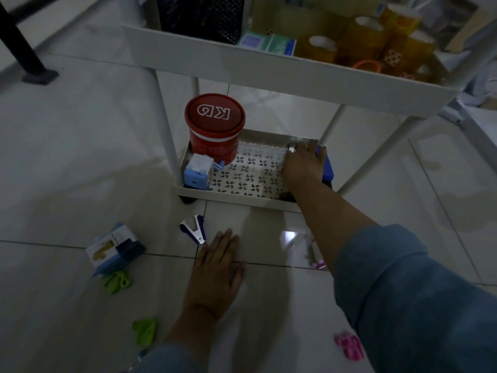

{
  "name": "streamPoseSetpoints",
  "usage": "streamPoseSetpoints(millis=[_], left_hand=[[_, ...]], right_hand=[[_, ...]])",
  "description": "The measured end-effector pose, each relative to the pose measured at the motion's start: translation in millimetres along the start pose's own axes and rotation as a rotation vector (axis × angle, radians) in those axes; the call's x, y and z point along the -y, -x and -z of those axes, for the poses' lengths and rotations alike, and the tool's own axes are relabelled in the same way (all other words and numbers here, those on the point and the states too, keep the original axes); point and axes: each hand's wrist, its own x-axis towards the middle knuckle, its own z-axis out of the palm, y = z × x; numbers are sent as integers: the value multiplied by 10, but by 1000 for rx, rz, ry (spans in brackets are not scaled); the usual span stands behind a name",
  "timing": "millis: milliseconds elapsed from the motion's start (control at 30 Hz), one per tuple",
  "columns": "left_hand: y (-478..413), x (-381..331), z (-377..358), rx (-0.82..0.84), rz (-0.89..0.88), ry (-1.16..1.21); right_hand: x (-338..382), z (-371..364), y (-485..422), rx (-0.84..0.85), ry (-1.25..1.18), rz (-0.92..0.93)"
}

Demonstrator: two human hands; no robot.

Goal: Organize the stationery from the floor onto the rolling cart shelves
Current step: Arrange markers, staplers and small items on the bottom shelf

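My right hand (302, 164) reaches into the bottom shelf (228, 196) of the white cart and grips a blue stapler (327, 168) at the shelf's right end. My left hand (216, 270) lies flat on the floor tiles with its fingers straight. On the same shelf stand a red round tin (215, 125) and a light blue sharpener (197, 170) at the left. A blue staple remover (194, 227) lies on the floor just left of my left hand's fingertips.
On the floor lie a blue and white box (114, 249), green scissors (117, 282), a green clip (145, 331), pink items (349, 345) and a small pink piece (320, 265). The upper shelf (215, 63) holds tape rolls (322, 48), small boxes (269, 43) and a black mesh holder (200, 16). A black leg (24, 49) stands far left.
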Motion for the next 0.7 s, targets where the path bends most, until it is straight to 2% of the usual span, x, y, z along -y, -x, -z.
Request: streamPoseSetpoints(millis=[133,233,300,367,400,433,567,633,700], left_hand=[[-5,4,-24,-8,-6,2],[-8,13,-48,-16,-16,-29],[-7,16,-66,-17,-13,-44],[-6,13,-74,-35,-4,11],[-2,5,-64,-48,-8,55],[3,0,-46,-68,-21,87],[45,-5,52,-248,-15,181],[33,-4,126,-378,133,248],[-53,8,201,-497,370,328]], right_hand=[[34,7,9,24,21,-1],[42,-50,91,-47,-126,-29],[64,-133,259,-240,-291,-25],[125,-249,571,-510,-504,20],[161,-324,765,-597,-608,45],[195,-408,971,-616,-685,66],[268,-874,1753,-458,-734,93],[273,-1083,2018,-338,-700,106],[280,-1196,2155,-223,-647,103]])
